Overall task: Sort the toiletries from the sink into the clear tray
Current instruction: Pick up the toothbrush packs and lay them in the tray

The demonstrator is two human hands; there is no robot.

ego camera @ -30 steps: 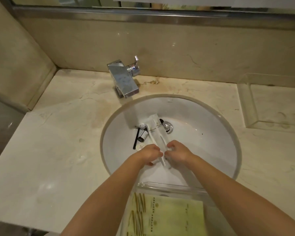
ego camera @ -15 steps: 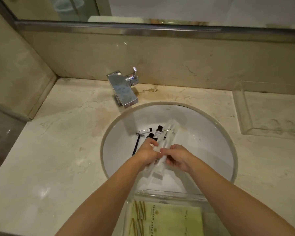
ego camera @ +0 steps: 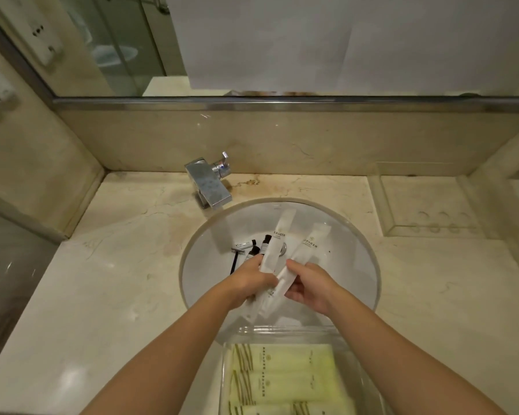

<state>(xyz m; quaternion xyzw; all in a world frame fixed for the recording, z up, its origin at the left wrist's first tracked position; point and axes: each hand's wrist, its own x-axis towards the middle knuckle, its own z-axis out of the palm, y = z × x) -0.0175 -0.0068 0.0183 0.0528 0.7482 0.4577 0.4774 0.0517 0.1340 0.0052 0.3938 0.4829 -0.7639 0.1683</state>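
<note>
1. Marble counter (ego camera: 102, 295) surrounds a white sink (ego camera: 342, 265).
2. Both hands, left hand (ego camera: 246, 283) and right hand (ego camera: 309, 287), grip white sachets (ego camera: 277, 244) above the basin.
3. Near edge: clear tray (ego camera: 285, 329) holding green packets (ego camera: 285, 372).

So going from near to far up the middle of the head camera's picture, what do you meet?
Clear tray of pale green packets → the two hands holding white sachets, left hand, right hand → sink drain → tap → mirror.

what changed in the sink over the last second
Both hands, left hand and right hand, have lifted the white sachets off the basin and fanned them apart, uncovering the small dark bottles. The black razor and clear tray stayed put.
</note>
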